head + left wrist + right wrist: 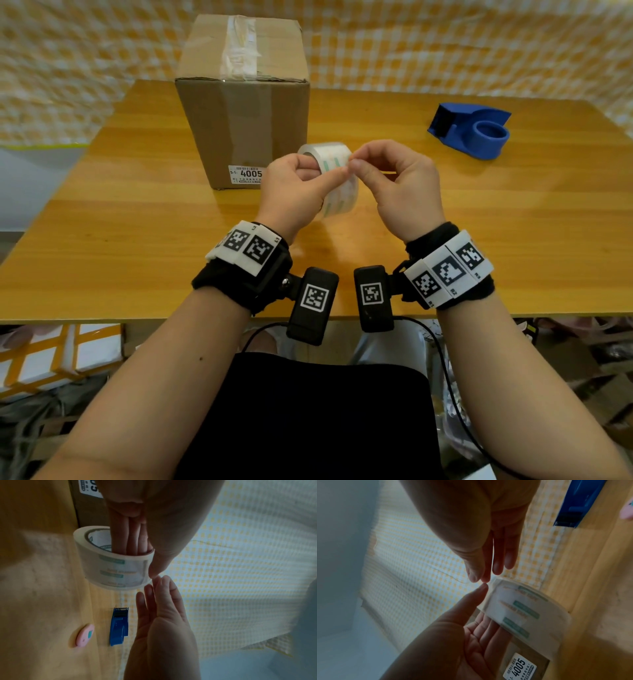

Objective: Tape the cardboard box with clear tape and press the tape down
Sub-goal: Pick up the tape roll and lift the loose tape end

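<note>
Holding the roll of clear tape (337,178) at the centre of the head view, the left hand (294,192) has its fingers (130,536) pushed through the core and its thumb on the outer wrap. The right hand (400,185) pinches thumb and forefinger together at the roll's upper edge; whether tape is between them I cannot tell. The cardboard box (243,102) stands upper left on the wooden table (137,205), a blue tape dispenser (471,128) at upper right.
</note>
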